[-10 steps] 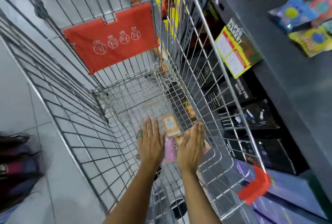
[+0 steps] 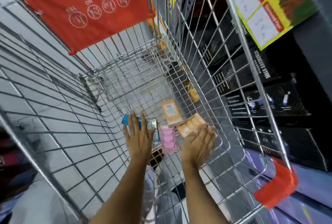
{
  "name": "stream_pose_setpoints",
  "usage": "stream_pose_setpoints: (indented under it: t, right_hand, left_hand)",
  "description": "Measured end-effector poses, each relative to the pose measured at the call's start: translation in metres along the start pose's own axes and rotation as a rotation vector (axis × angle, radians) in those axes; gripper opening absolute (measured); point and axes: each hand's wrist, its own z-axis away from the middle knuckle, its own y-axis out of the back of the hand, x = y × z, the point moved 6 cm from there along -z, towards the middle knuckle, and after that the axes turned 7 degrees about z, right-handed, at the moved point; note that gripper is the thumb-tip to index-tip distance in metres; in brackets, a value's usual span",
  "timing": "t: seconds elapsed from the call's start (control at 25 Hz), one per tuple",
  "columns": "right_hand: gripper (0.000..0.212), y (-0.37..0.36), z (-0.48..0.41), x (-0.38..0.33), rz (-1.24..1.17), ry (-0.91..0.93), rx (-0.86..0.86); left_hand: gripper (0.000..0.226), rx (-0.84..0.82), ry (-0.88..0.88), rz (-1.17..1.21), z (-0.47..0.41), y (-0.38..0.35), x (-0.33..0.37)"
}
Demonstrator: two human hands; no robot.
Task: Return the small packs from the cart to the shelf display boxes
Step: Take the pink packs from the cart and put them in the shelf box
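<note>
Several small packs lie on the floor of the wire cart (image 2: 53, 115). An orange pack (image 2: 171, 113) lies farthest forward, and a second orange pack (image 2: 189, 126) sits to its right. A pink pack (image 2: 168, 140) lies between my hands, beside a pale blue one (image 2: 155, 130). A bright blue pack (image 2: 131, 121) is partly under my left hand (image 2: 138, 137), which is spread flat with fingers apart. My right hand (image 2: 199, 143) is cupped, palm turned left, its fingertips at the edge of the second orange pack. Neither hand has closed on a pack.
A red child-seat flap (image 2: 89, 13) hangs at the cart's far end. Dark boxes (image 2: 269, 97) fill the lower shelf to the right, behind the cart's side wall. A yellow-and-red box (image 2: 269, 8) sits above them. A red corner bumper (image 2: 276, 187) marks the cart's near right corner.
Both hands have spread apart, uncovering the pink, pale blue and second orange packs. The view has moved closer into the cart.
</note>
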Motion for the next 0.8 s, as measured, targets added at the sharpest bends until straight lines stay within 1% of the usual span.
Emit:
stream_pose_setpoints:
  t: [0.04, 0.08, 0.12, 0.2, 0.32, 0.44, 0.56, 0.8]
  right_hand:
    - [0.045, -0.001, 0.0, 0.004, -0.03, -0.058, 0.013]
    - [0.045, 0.0, 0.002, 0.005, -0.049, -0.091, 0.002]
    - [0.045, -0.001, 0.004, 0.007, -0.065, -0.112, 0.001]
    - [0.046, -0.001, 0.005, 0.006, -0.093, -0.117, 0.009]
    - [0.046, -0.002, -0.001, 0.007, -0.089, -0.114, 0.013]
    - [0.048, -0.004, -0.006, 0.01, -0.053, -0.183, -0.035]
    - [0.052, -0.005, -0.005, 0.006, -0.061, -0.214, -0.034]
    - [0.058, 0.014, -0.006, 0.01, -0.175, -0.286, 0.018]
  left_hand:
    - [0.065, 0.031, -0.007, -0.008, 0.001, 0.004, 0.001]
    - [0.064, 0.124, -0.053, 0.005, 0.005, 0.006, 0.01]
    - [0.063, 0.173, -0.084, 0.064, 0.015, 0.003, 0.023]
    - [0.062, 0.087, -0.106, 0.24, 0.036, -0.019, 0.051]
    - [0.065, 0.042, -0.053, 0.36, 0.048, -0.035, 0.064]
    - [0.064, 0.08, -0.062, 0.344, 0.044, -0.035, 0.061]
    - [0.065, 0.093, -0.08, 0.357, 0.041, -0.03, 0.062]
    - [0.071, 0.179, -0.049, 0.501, 0.042, -0.021, 0.061]
